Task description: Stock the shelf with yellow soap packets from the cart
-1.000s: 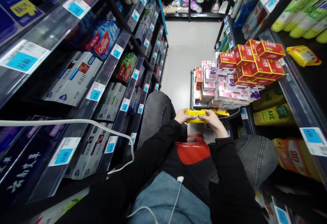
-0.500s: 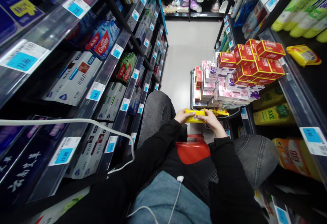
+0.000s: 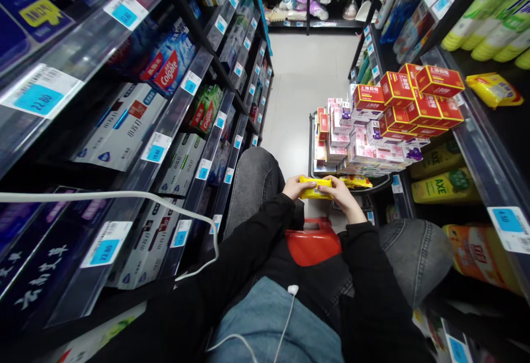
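Yellow, shiny wrapping sits between my hands: my left grip (image 3: 293, 188) pinches one end of a flat packet (image 3: 311, 194), thumb on the side facing me, and my right grip (image 3: 341, 194) pinches the other end in the same way, so the packet lies level across the gap, up off the floor (image 3: 292, 92). My fingers behind it are mostly hidden. Just to the right of my grip, more yellow packets (image 3: 356, 181) lie at the near edge of a black-rimmed carrier (image 3: 311, 139), which stands beyond and to the right of my hands. Pink-and-white boxes (image 3: 359, 147) are piled high in it, with red boxes (image 3: 395, 89) stacked on top, some of them tilted. Nearer to me than the grip, between my knees, is a red plastic piece (image 3: 313, 246) with a handle-like loop. Well to the right of my grip, a shelf carries yellow AXE bottles (image 3: 445, 186), and higher up another yellow pack (image 3: 494, 89) lies by itself. Well to the left of it, Colgate cartons (image 3: 169, 70) fill part of a shelf, and a white cable (image 3: 103, 196) runs across in front of the lower boxes.
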Demonstrator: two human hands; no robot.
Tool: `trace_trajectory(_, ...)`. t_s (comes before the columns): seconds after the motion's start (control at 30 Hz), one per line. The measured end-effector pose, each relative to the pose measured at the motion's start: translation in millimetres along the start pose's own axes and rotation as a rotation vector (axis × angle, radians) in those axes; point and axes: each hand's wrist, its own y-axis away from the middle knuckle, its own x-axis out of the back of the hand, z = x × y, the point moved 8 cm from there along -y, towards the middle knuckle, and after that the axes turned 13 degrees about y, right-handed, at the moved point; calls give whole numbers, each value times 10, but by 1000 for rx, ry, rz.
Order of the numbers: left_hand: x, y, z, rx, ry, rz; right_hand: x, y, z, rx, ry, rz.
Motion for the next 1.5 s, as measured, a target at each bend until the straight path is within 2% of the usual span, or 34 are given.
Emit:
trace_trajectory(0.5, 93, -61, -21, -35, -51, 31, -8, -4, 12, 3, -46, 8)
trace_trajectory(1.5, 85, -45, -10, -52, -57, 39, -26, -33, 78, -48, -134, -5)
